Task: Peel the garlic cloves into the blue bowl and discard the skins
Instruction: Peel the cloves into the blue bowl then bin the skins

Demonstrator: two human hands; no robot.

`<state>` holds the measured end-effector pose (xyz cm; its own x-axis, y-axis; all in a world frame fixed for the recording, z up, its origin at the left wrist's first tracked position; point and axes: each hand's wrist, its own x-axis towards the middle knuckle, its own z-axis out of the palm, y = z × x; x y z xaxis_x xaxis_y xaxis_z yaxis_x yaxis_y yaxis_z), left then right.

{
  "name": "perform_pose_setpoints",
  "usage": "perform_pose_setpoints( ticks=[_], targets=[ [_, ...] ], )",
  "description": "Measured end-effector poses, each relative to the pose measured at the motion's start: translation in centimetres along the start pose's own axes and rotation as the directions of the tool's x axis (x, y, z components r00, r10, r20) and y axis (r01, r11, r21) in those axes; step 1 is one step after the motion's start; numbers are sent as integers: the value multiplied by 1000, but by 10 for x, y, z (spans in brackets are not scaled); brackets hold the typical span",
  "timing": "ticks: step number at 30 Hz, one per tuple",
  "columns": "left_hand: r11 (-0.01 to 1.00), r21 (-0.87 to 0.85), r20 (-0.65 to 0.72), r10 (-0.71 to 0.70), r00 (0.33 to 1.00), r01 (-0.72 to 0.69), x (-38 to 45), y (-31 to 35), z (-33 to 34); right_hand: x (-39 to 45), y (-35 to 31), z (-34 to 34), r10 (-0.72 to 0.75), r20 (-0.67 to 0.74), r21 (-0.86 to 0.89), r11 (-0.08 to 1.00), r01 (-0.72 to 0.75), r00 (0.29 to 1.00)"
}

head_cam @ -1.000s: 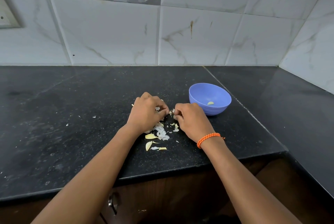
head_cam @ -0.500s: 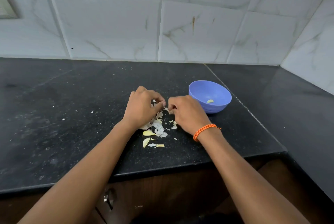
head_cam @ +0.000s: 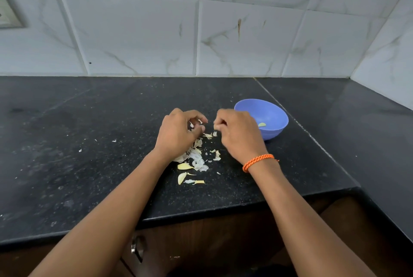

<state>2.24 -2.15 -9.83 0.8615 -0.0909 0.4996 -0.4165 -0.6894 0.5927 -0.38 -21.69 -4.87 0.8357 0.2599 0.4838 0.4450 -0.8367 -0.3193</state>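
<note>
Head view of a black granite countertop backed by a wall of marbled white tiles. The left hand and the right hand are hovering close together above the counter, fingertips facing, a small gap showing between them. The left hand's fingers are curling inward, with the thumb and forefinger pinching a small pale piece, either a garlic clove or a bit of skin; which one is too small to tell. The right hand's fingers are also curling tightly toward the thumb; whether they are gripping anything cannot be told, since the fingertips are blurred. An orange braided bracelet is circling the right wrist. The blue bowl is standing on the counter just behind the right hand, partly hidden by it, and is holding one peeled garlic clove. A scatter of garlic skins is lying on the counter beneath and between the hands, with a few yellowish pieces nearer the counter's front edge. Below the edge, a dark wooden cabinet with a metal handle is showing.
</note>
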Motion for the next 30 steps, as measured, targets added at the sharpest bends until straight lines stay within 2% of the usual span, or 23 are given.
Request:
perform_pose_setpoints(
  ticks=[1,2,4,6,9,12,13,16,17,18,20,23,27,30],
  targets=[
    [1000,9,-9,0,1000,0,0,1,0,2,1,-1,0,-31,1,1000,0,1000],
    [1000,15,-22,-7,1000,7,0,2,-1,3,0,-1,-19,13,-24,1000,19,1000],
    [1000,13,-37,-24,999,25,2,1,-2,-3,-6,4,-55,228,-114,990,83,972],
    [1000,10,-21,-26,999,26,2,2,-2,-5,-5,6,-49,343,-124,988,96,938],
    [1000,16,-13,-17,1000,18,2,2,-1,9,-3,-3,-49,320,-106,991,87,946],
    [1000,17,-23,-22,999,23,2,1,1,20,0,-8,-45,141,-63,997,54,989],
    [1000,13,-25,-24,999,25,3,1,1,19,0,-5,-37,130,-51,998,44,991],
    [999,-12,0,-39,999,39,4,-2,3,3,-5,9,-54,313,-76,994,82,948],
    [1000,-18,20,-23,1000,23,4,-2,3,0,-4,12,-60,326,-72,993,88,944],
    [1000,-17,25,-11,1000,11,5,-2,4,0,-1,14,-72,301,-69,993,97,951],
    [1000,-26,28,-4,1000,5,4,-1,5,-2,3,18,-69,155,-7,997,71,986],
    [999,-52,5,-1,1000,1,3,5,3,-11,9,25,51,-27,260,965,-42,998],
    [983,-181,75,30,997,-16,3,8,-1,-19,8,28,175,-82,545,832,-102,981],
    [980,-195,62,45,997,-32,1,13,-2,-20,6,28,174,-95,593,801,-85,980]
  ],
)
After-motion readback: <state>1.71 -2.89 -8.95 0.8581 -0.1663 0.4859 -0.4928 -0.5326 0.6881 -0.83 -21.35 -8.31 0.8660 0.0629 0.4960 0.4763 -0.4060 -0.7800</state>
